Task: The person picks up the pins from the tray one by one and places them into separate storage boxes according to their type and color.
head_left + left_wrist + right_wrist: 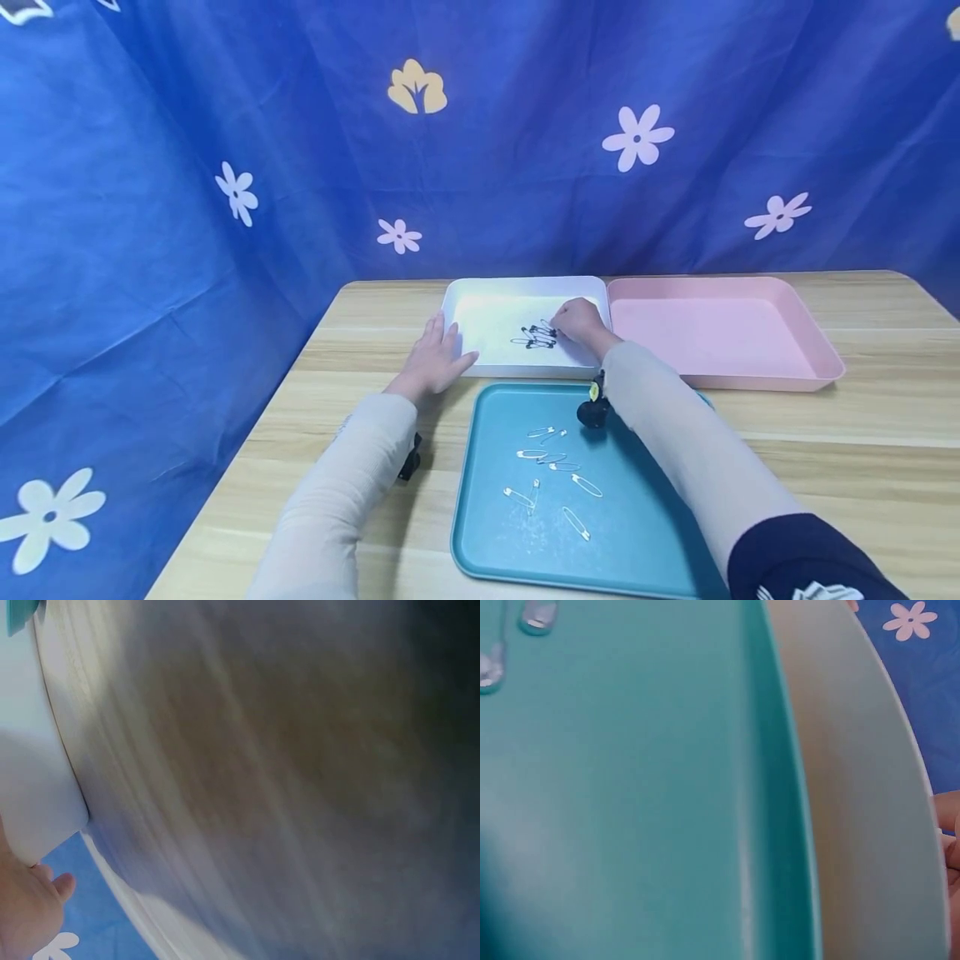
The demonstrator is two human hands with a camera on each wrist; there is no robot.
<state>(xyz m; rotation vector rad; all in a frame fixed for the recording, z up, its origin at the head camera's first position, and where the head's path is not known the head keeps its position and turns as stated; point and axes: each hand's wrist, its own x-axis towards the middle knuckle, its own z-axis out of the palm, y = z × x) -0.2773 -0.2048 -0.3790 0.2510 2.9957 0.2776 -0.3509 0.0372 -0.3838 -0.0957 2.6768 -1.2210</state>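
Observation:
My left hand (432, 360) lies with straight, spread fingers against the left side of the white tray (487, 363). In the left wrist view, part of that hand (30, 904) shows beyond the tray's corner. Inside the same tray, my right hand (580, 321) is low with curled fingers, pinching a safety pin that the hand mostly hides. Right beside its fingertips lies a small cluster of dark-headed safety pins (537, 337). Only the edge of the right hand (951, 844) appears in the right wrist view, past the tray wall.
A teal tray (480, 533) stands in front, holding several silver safety pins (576, 523), loosely scattered. To the right of the white tray is a pink tray (712, 325), its side against it. All stand on a wooden table (885, 467), with a blue flowered cloth (510, 167) behind.

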